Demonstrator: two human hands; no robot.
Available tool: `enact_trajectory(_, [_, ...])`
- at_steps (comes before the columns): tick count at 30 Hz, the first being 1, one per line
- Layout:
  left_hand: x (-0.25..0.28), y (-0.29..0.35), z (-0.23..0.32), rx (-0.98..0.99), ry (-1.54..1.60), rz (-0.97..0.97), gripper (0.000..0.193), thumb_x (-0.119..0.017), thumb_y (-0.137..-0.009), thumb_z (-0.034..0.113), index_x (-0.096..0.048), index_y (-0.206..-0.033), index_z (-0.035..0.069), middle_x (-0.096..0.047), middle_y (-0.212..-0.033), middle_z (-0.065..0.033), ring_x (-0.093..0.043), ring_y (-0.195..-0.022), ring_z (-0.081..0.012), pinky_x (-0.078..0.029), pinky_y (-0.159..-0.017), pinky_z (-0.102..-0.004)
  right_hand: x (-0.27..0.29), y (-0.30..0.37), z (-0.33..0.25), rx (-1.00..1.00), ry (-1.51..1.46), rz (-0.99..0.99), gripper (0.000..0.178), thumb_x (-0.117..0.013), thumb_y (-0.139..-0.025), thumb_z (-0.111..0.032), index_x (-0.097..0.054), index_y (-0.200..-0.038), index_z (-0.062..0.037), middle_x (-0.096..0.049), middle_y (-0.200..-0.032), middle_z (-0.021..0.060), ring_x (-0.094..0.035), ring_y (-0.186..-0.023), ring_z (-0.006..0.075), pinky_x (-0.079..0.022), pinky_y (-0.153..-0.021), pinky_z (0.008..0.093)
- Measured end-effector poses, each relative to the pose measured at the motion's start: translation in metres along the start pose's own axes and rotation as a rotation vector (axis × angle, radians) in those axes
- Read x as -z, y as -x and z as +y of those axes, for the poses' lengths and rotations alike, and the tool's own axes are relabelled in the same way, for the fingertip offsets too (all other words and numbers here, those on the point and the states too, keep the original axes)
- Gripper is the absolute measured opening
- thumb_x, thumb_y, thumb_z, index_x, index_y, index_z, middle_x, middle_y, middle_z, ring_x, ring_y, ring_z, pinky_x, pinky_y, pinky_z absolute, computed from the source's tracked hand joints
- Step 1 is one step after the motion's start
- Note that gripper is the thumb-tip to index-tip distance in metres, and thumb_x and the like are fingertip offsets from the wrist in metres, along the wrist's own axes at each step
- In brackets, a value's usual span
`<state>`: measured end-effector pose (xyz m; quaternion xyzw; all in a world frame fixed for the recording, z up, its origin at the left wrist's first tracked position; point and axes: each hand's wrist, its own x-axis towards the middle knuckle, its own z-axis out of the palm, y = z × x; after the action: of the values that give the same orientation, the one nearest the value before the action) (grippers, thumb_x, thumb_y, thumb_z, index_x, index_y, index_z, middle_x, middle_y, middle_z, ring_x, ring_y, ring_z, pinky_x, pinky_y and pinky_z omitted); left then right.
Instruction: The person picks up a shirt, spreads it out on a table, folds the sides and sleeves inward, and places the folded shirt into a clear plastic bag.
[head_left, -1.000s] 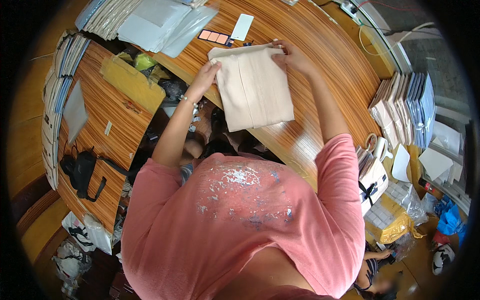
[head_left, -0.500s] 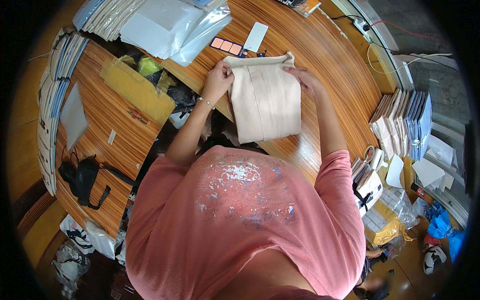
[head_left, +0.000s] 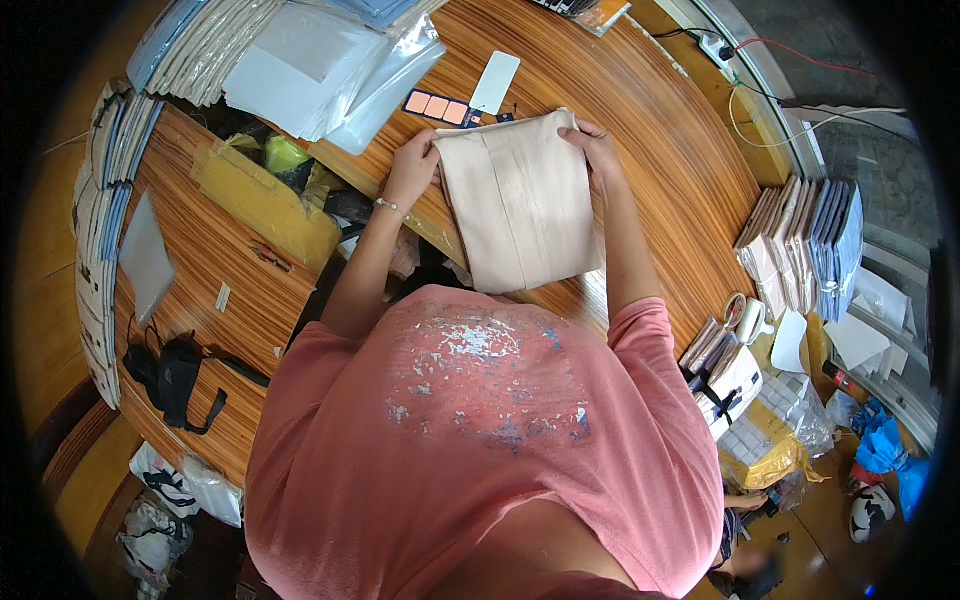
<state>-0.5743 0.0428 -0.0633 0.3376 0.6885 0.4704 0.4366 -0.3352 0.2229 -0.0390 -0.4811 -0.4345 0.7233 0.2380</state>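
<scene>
A folded beige garment (head_left: 515, 210) lies on the wood-grain table in front of me, with a seam running down its middle. My left hand (head_left: 412, 168) is closed on its far left corner, some of the fingers hidden beneath the edge. At the far right corner my right hand (head_left: 594, 150) grips the cloth, thumb on top. Just beyond the garment's far edge are a dark card with peach-coloured squares (head_left: 437, 107) and a pale blank tag (head_left: 495, 82).
Clear plastic bags (head_left: 310, 75) lie beside stacked packs at the far left. Folded garments (head_left: 785, 245) stand in a row on the right, near a tape roll (head_left: 748, 318). A black strapped bag (head_left: 172, 375) rests on the left table. Another person is partly visible at lower right.
The raised far edge of the garment has been folded over and now lies flatter. Both hands still hold its far corners, shifted slightly left in view.
</scene>
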Motion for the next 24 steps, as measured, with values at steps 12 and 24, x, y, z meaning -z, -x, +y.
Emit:
enact_trajectory(12, [0.002, 0.0, 0.015, 0.194, 0.308, 0.083, 0.029, -0.059, -0.085, 0.021, -0.049, -0.097, -0.002, -0.059, -0.071, -0.0116, -0.063, -0.058, -0.0197, -0.051, -0.045, -0.031, -0.006, -0.037, 0.023, 0.285, 0.42, 0.256, 0.016, -0.066, -0.073, 0.0, -0.065, -0.089, 0.0004, -0.065, -0.078, 0.0064, -0.061, -0.064, 0.0136, -0.048, -0.056, 0.0268])
enact_trajectory(24, [0.016, -0.031, 0.026, -0.337, -0.541, 0.032, 0.029, -0.072, -0.075, 0.021, -0.056, -0.087, 0.0, -0.062, -0.075, -0.0125, -0.059, -0.065, -0.0237, -0.046, -0.062, -0.0327, -0.019, -0.008, -0.009, 0.131, 0.558, 0.397, 0.024, -0.073, -0.069, -0.014, -0.062, -0.086, -0.0012, -0.064, -0.074, 0.0081, -0.058, -0.066, 0.018, -0.046, -0.062, 0.0317])
